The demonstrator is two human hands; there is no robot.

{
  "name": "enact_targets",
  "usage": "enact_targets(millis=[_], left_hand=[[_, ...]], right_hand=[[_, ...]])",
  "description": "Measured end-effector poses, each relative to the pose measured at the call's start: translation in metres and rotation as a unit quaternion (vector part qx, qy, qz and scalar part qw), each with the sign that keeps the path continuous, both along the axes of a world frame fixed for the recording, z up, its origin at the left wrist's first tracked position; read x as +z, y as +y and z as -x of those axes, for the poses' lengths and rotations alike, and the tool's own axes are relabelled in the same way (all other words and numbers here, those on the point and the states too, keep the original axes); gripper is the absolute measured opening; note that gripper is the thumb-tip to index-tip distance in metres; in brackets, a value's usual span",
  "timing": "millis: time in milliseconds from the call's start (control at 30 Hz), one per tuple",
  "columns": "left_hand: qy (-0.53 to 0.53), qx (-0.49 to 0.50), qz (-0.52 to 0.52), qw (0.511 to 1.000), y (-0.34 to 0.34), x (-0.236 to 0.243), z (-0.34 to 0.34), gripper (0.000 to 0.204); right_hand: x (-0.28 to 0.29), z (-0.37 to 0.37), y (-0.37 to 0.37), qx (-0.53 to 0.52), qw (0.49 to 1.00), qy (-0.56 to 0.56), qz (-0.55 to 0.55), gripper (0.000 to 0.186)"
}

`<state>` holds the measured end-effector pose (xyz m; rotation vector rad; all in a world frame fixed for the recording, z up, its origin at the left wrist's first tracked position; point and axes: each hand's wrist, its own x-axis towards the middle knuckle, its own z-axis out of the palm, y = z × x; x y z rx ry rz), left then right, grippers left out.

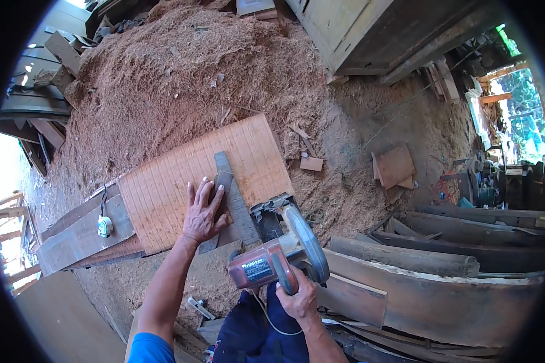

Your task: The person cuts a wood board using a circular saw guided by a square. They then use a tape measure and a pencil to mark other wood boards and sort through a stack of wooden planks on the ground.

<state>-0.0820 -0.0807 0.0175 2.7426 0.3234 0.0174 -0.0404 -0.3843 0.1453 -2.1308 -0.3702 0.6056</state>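
My left hand (206, 215) lies with its fingers stretched out across a grey wooden straightedge (239, 209) and the reddish-brown board (175, 175) under it. Near my wrist a shorter grey piece sits beside the straightedge; I cannot tell whether the two are joined. My right hand (298, 296) is wrapped around the rear handle of a circular saw (272, 257) with a red motor housing and a grey guard. The saw's base is at the right end of the board, close to the straightedge. Its blade is hidden from this side.
A round white-and-teal tape measure (105, 226) rests on a grey plank (82, 242) at the left. Sawdust (181, 78) heaps up beyond the board. Thick planks (430, 293) are stacked at the right, and wood offcuts (395, 166) lie on the ground. A cord hangs below the saw.
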Motion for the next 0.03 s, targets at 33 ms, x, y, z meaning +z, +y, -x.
enact_targets(millis=[33], left_hand=[[-0.002,-0.001,-0.002,1.000,0.0015,0.0011,-0.0019,0.079]], right_hand=[[0.0017,-0.0020,-0.0001,0.015,1.000,0.005,0.006,0.047]])
